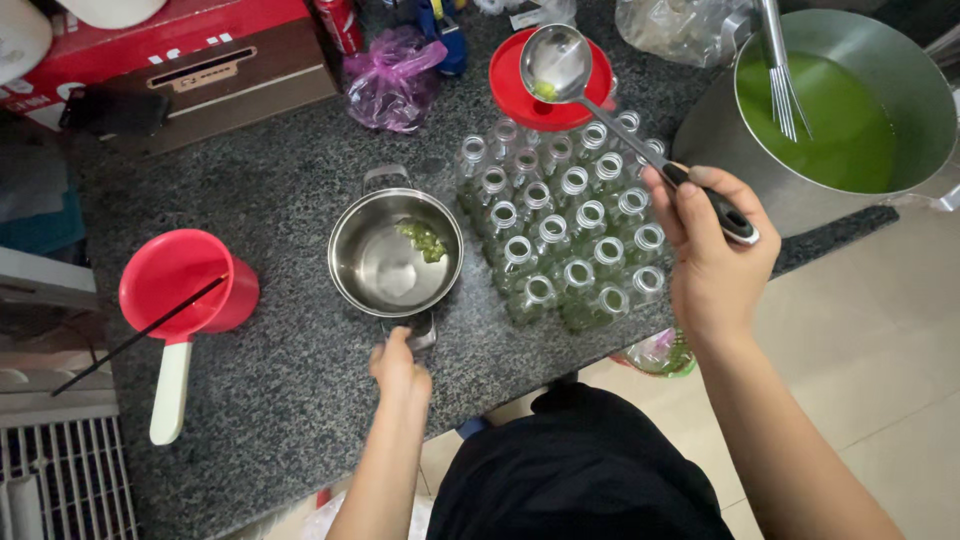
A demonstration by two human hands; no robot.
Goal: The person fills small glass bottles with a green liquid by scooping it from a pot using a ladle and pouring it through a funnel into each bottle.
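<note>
Ladle (560,62) in polished steel is hanging over a red funnel (530,105) at the far edge of a cluster of clear plastic bottles (565,235), a dab of green liquid sitting in its bowl. The person's right hand (715,250) is wrapping its grip tightly around the ladle's black handle, just to the right of the bottles. The bottles are standing uncapped and packed close together on the dark speckled stone surface (280,400), several of them showing green at the bottom.

Just to the left of the bottles, a small steel saucepan (395,250) is resting on the surface, with a wet film and a few green scraps lying inside. The left hand (400,370) is closing its grip on the saucepan's short handle at the near rim.

To the right of the bottles, a large steel pot (900,110) is holding bright green liquid, with a wire whisk (780,75) leaning inside it. Well to the left of the bottles, past the saucepan, a red scoop with a cream handle (180,300) is lying on the surface, a thin dark stick (140,335) resting across it. Beyond the bottles, a crumpled purple plastic bag (395,80) is sitting near a red and brown cardboard box (200,55).
</note>
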